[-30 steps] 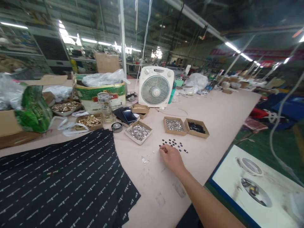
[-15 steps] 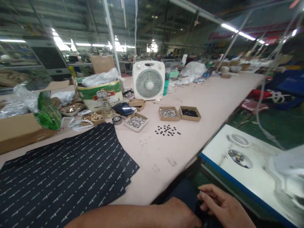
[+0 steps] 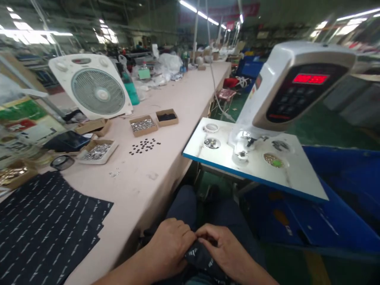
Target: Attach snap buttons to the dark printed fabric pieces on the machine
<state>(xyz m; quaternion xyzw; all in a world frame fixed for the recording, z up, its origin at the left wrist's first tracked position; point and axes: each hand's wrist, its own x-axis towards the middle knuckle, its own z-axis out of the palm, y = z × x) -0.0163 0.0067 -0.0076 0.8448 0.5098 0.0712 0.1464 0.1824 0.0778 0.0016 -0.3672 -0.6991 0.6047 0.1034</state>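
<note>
Over my lap, my left hand (image 3: 172, 247) and my right hand (image 3: 224, 249) meet at a piece of dark fabric with white lettering (image 3: 200, 257). The fingers of both are closed on it, thumbs and fingertips nearly touching along its upper edge. Whether anything small sits between the fingertips is hidden. More of the same patterned fabric (image 3: 47, 225) lies in a flat stack on the table to the left. Small black round pieces (image 3: 145, 146) are scattered on the table beyond my hands, with a few tiny pale pieces (image 3: 114, 173) nearer to the stack.
To the right stands a machine (image 3: 308, 87) with a lit red display, over a white, blue-edged worktop (image 3: 213, 158) with round parts wells. Shallow boxes of metal pieces (image 3: 144, 124), a box of black pieces (image 3: 166, 117), a phone (image 3: 67, 140) and a box fan (image 3: 95, 87) stand on the table.
My view has turned right, bringing the whole machine into sight. My hands have come together on the fabric, which now shows between them; before, they were lower and farther right in view.
</note>
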